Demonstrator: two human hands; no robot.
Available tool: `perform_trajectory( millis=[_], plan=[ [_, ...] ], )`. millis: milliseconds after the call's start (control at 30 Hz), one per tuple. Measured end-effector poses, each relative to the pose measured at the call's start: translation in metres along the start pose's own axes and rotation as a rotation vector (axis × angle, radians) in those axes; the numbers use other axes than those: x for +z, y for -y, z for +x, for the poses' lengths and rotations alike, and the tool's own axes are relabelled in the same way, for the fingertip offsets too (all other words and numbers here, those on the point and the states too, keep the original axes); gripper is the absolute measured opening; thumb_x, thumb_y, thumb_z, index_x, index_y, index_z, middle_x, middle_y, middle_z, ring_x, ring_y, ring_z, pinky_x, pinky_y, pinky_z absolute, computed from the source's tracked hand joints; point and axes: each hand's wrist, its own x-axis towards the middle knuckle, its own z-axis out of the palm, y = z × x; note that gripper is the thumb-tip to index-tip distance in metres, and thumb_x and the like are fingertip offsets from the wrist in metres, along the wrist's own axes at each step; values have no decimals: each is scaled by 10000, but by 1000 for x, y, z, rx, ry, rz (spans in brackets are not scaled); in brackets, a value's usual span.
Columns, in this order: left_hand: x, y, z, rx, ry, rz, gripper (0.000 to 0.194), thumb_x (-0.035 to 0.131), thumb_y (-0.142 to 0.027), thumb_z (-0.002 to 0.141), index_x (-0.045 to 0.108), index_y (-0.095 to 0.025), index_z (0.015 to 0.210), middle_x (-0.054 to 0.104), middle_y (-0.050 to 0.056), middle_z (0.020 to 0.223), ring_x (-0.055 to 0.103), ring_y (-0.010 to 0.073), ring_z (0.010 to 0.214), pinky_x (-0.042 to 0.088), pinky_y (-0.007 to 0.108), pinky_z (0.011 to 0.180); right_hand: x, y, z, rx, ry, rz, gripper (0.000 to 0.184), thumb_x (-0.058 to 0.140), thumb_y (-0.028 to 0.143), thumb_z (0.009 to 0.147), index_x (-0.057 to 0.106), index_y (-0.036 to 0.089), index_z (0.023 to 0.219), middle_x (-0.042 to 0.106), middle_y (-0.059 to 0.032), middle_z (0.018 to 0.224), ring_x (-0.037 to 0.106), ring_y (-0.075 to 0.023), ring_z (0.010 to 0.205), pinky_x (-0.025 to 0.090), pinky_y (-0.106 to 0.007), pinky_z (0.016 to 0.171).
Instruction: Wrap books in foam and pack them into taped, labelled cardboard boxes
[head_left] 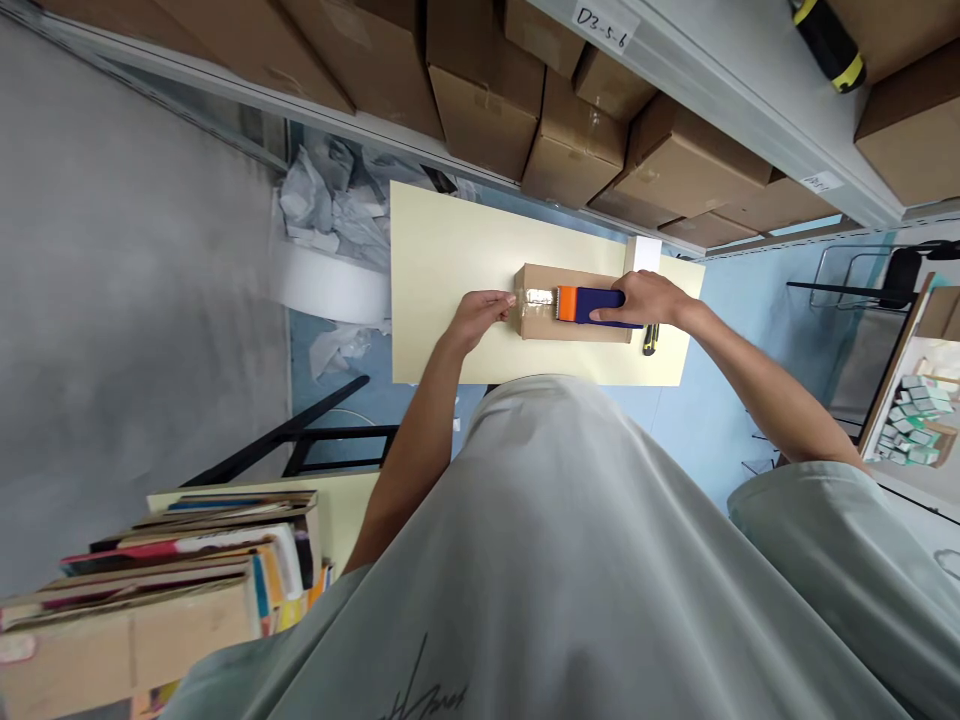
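Note:
A small brown cardboard box (577, 332) lies on the pale yellow tabletop (450, 240). My right hand (646, 298) is closed around an orange and dark blue tape dispenser (592, 300), which rests over the top of the box. Shiny clear packing tape (537, 297) runs from the dispenser's orange head to the box's left end. There, the fingers of my left hand (480, 315) are pinched together; what they grip is hidden. Just beyond the right end of the box lies a yellow and black utility knife (650, 340). A white box (643, 254) stands behind my right hand.
Cardboard boxes (577, 130) fill the grey shelf (690, 90) beyond the table, with a yellow-black handled tool (829, 45) higher up. Crumpled white packing material (330, 200) and a white roll (330, 285) are at left. Books and folders (202, 560) stand lower left.

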Motion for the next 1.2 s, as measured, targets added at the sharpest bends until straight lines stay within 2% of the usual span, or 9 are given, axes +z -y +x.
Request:
perform_trajectory(
  millis=[67, 233, 367, 467, 600, 733, 833, 1000, 1200],
  plan=[
    [9, 4, -1, 0, -65, -11, 490, 1009, -559, 692, 821, -165, 916, 740, 27, 767, 597, 121, 653, 577, 331, 744, 2, -4, 4, 5, -5, -11, 668, 883, 881, 776, 729, 231, 781, 596, -35, 613, 614, -236, 702, 391, -363, 658],
    [26, 7, -13, -36, -254, 113, 781, 994, -526, 711, 755, -166, 1362, 819, 49, 919, 655, 152, 677, 587, 331, 712, 4, -20, 10, 2, -22, -3, 684, 920, 891, 727, 716, 239, 745, 574, -25, 578, 597, -226, 649, 394, -363, 624],
    [44, -2, -40, 209, -353, 293, 718, 805, -653, 942, 714, -182, 1475, 817, 181, 1320, 793, 275, 1145, 643, 398, 985, 6, -29, 12, 2, -15, -2, 669, 925, 871, 745, 745, 227, 791, 604, -39, 599, 635, -251, 684, 428, -370, 644],
    [66, -14, -58, 497, -217, 533, 1032, 850, -740, 899, 521, -195, 1711, 501, 250, 1781, 486, 407, 1666, 459, 533, 1327, 7, -27, 11, 24, -13, 14, 634, 955, 818, 752, 770, 217, 837, 639, -61, 657, 683, -287, 778, 459, -382, 703],
    [92, -24, -58, 564, 36, 921, 1561, 996, -808, 664, 268, -62, 1825, 175, 348, 1894, 54, 539, 1794, 120, 697, 1449, 2, -11, 4, 83, 1, -44, 653, 945, 818, 763, 786, 195, 880, 710, -107, 779, 727, -328, 874, 505, -403, 768],
    [99, -22, -47, 511, 50, 1230, 1494, 821, -871, 837, 136, -6, 1844, 74, 328, 1912, -5, 492, 1805, 16, 674, 1465, -7, 8, -11, 109, 73, -159, 691, 819, 841, 874, 811, 169, 1033, 778, -145, 930, 753, -340, 945, 544, -403, 806],
    [98, -18, -44, 498, 21, 1292, 1397, 718, -868, 924, 124, -1, 1846, 63, 300, 1920, 13, 462, 1812, 1, 642, 1474, -14, 9, -23, 95, 98, -173, 662, 793, 795, 925, 814, 163, 1119, 793, -151, 979, 760, -339, 978, 556, -397, 829],
    [97, -13, -43, 470, -6, 1294, 1268, 568, -864, 1015, 167, 15, 1835, 73, 264, 1929, 8, 467, 1812, -19, 642, 1470, -24, -32, -44, 106, 115, -171, 638, 803, 776, 932, 822, 160, 1097, 784, -142, 927, 759, -328, 942, 540, -381, 786],
    [96, -19, -42, 436, 25, 1315, 1454, 718, -900, 900, 136, 67, 1816, 48, 359, 1900, 42, 523, 1799, 5, 685, 1453, -38, -112, -77, 225, 122, -145, 642, 784, 807, 930, 821, 169, 997, 757, -113, 851, 731, -295, 851, 507, -376, 722]
  ],
)
